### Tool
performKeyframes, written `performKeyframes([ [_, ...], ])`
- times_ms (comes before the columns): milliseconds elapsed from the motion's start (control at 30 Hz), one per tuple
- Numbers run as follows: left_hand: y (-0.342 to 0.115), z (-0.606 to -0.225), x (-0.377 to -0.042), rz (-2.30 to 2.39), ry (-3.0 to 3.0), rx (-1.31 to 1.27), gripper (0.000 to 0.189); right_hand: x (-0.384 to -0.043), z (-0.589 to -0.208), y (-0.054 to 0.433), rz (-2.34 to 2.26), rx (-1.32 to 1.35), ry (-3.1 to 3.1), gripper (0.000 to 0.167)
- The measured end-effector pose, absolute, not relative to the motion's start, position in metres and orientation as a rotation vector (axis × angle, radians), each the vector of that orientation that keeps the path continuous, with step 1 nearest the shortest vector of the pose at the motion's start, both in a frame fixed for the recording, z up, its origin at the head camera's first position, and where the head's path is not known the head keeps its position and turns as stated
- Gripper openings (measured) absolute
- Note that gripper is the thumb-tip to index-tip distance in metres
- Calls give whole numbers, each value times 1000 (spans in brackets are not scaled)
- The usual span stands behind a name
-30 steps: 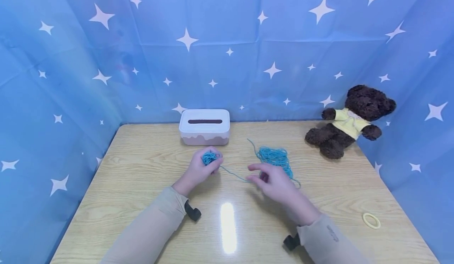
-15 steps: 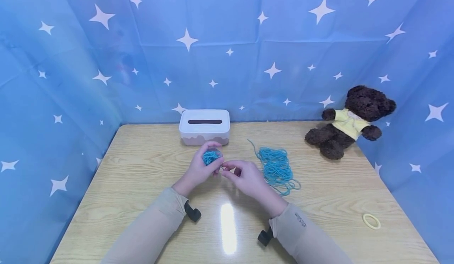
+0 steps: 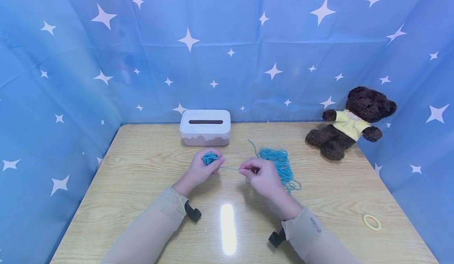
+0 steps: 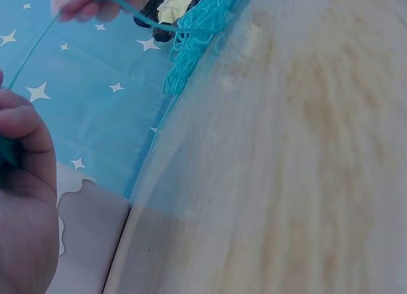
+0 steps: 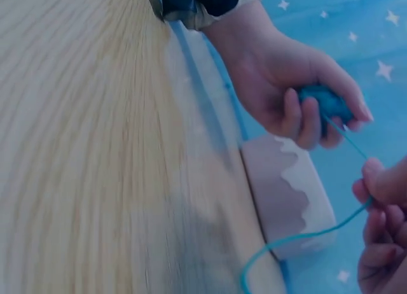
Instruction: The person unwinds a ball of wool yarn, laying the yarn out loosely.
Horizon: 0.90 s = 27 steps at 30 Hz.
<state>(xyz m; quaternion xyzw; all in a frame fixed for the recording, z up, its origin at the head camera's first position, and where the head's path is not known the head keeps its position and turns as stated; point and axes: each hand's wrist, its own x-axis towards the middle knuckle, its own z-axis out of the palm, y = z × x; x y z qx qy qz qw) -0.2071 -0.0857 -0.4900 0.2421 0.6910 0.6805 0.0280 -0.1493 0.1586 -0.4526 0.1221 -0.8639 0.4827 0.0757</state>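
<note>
My left hand grips a small ball of teal yarn, fingers curled round it; the right wrist view shows the yarn ball between thumb and fingers. A strand runs taut from that ball to my right hand, whose thumb and index finger pinch it. Beyond the pinch, the yarn strand droops in a curve in the right wrist view. Partly behind my right hand, a loose heap of teal yarn lies on the table, one end trailing toward the back.
A white tissue box with a dark slot stands at the table's back, beyond my left hand. A dark brown teddy bear in a yellow shirt sits back right. A pale yellow ring lies on the wooden table, front right. A starry blue curtain surrounds it.
My right hand came left to the ball held in my left hand, then drew back right, pinching the strand and stretching it. My left hand stays in about the same place.
</note>
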Motion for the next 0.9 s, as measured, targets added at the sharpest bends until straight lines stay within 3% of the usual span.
performKeyframes([
  [467, -86, -488, -205, 2164, 2027, 926, 10, -130, -461, 230, 1347, 283, -2548, 14],
  [900, -91, -493, -212, 2262, 2217, 893, 17, -120, -460, 289, 1174, 85, -2669, 14],
])
